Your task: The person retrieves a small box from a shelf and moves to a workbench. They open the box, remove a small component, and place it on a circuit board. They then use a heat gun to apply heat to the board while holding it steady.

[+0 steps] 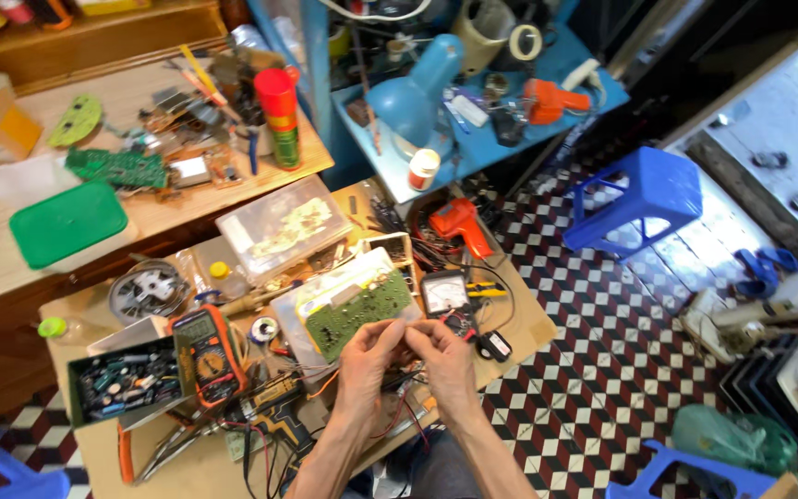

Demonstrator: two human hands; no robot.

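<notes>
Left hand (368,356) and right hand (442,359) pinch thin red and black wires (405,399) together, fingertips meeting, just near of the green circuit board (360,314) on the cluttered wooden counter (519,323); orange-cased multimeter (207,356) lies left.

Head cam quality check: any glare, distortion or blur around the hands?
Head view: wide-angle distortion bends the wooden bench and blue table edges; daylight blows out the metal surface at upper right; left hand and right hand are evenly lit, slightly soft, and whatever small thing they pinch is too fine to resolve; green circuit board reads clearly.
</notes>
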